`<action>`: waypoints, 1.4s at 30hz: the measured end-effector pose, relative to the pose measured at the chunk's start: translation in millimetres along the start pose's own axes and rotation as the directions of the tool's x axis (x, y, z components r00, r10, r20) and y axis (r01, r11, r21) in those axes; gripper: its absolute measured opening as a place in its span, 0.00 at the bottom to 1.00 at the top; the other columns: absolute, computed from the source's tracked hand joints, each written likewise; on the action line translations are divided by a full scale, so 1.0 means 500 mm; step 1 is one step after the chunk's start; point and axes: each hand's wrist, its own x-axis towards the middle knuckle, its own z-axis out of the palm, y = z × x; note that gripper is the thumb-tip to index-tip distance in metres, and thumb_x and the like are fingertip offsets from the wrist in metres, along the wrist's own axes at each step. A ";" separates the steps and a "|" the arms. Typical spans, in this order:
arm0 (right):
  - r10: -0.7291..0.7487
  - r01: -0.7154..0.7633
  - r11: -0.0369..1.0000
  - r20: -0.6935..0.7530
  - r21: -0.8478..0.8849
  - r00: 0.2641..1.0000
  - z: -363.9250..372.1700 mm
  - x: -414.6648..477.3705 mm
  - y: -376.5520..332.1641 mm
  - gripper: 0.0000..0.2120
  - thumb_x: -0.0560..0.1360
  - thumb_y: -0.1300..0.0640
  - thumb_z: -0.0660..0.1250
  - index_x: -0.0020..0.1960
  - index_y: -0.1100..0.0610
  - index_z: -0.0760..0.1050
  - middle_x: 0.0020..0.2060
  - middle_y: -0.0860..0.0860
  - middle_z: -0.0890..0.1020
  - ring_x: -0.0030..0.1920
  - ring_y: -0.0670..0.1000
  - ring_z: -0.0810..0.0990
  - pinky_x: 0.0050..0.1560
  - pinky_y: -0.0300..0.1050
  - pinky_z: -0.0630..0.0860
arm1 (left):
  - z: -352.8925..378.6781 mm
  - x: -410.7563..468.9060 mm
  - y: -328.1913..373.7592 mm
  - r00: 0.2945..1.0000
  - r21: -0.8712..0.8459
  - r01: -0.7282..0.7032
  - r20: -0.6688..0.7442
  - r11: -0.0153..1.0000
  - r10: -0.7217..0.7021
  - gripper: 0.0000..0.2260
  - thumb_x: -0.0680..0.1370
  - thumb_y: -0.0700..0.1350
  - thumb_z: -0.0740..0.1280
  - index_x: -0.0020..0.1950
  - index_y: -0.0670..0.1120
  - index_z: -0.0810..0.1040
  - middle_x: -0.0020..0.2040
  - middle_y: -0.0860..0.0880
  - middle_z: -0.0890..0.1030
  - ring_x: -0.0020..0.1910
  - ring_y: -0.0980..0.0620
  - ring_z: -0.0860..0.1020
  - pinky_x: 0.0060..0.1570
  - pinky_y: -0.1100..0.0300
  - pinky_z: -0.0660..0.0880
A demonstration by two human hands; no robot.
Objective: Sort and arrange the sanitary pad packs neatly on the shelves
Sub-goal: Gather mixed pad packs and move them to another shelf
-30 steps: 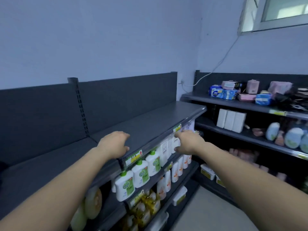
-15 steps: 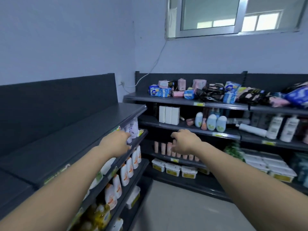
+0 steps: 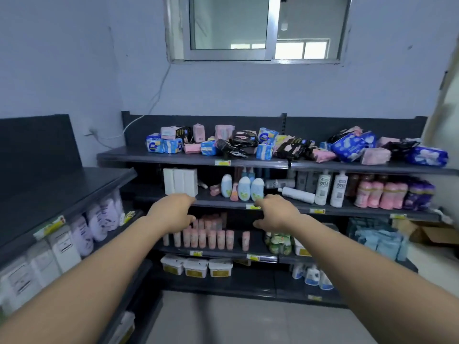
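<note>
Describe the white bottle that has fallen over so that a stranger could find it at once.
Below the window, find the second shelf down, under the heap of pad packs. Right of centre, the white bottle lies on its side, cap pointing left. The two white bottles just to its right stand upright.

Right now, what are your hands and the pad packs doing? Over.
Left hand and right hand open, empty. Pad packs jumbled on top shelf, untouched. Nothing in the way.

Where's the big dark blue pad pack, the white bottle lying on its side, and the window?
Big dark blue pad pack [image 3: 349, 147], head view, middle of its front face.
White bottle lying down [image 3: 296, 194], head view, middle of its body.
Window [image 3: 228, 23], head view, left glass pane.
</note>
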 end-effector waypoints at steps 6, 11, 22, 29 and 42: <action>0.122 -0.121 0.992 -0.017 0.028 0.992 0.007 0.015 0.164 0.25 0.75 0.44 0.67 0.68 0.53 0.68 0.64 0.55 0.71 0.64 0.58 0.70 0.57 0.51 0.73 | 0.008 0.121 0.136 0.994 0.016 -0.112 0.003 0.994 0.112 0.22 0.78 0.51 0.65 0.71 0.49 0.69 0.68 0.47 0.73 0.65 0.47 0.72 0.62 0.52 0.71; 0.217 -0.216 0.976 -0.014 0.040 0.976 0.004 0.036 0.284 0.26 0.76 0.44 0.66 0.70 0.54 0.67 0.65 0.55 0.71 0.64 0.58 0.70 0.60 0.53 0.73 | 0.012 0.236 0.226 0.979 0.012 -0.205 0.012 0.979 0.205 0.22 0.77 0.52 0.66 0.70 0.49 0.70 0.66 0.48 0.74 0.63 0.46 0.73 0.59 0.51 0.73; 0.399 -0.398 0.917 -0.066 0.029 0.914 -0.015 0.148 0.547 0.27 0.74 0.45 0.68 0.70 0.53 0.67 0.64 0.55 0.73 0.64 0.57 0.71 0.61 0.54 0.73 | 0.035 0.549 0.432 0.924 -0.024 -0.381 -0.041 0.924 0.380 0.22 0.79 0.52 0.65 0.71 0.46 0.70 0.69 0.47 0.72 0.67 0.46 0.71 0.62 0.51 0.71; 0.480 -0.481 0.877 -0.106 0.015 0.871 -0.036 0.238 0.705 0.26 0.74 0.45 0.67 0.69 0.52 0.69 0.65 0.55 0.72 0.65 0.57 0.69 0.61 0.51 0.71 | 0.043 0.751 0.547 0.873 -0.047 -0.485 -0.084 0.873 0.481 0.17 0.77 0.51 0.66 0.64 0.48 0.74 0.63 0.47 0.76 0.61 0.45 0.75 0.56 0.50 0.75; 0.519 -0.515 0.855 -0.119 0.064 0.846 -0.036 0.353 1.016 0.27 0.74 0.44 0.68 0.69 0.52 0.68 0.64 0.56 0.73 0.65 0.57 0.69 0.62 0.52 0.72 | 0.100 1.001 0.806 0.841 -0.076 -0.539 -0.088 0.839 0.533 0.18 0.78 0.51 0.66 0.66 0.48 0.74 0.63 0.49 0.76 0.62 0.47 0.74 0.57 0.51 0.74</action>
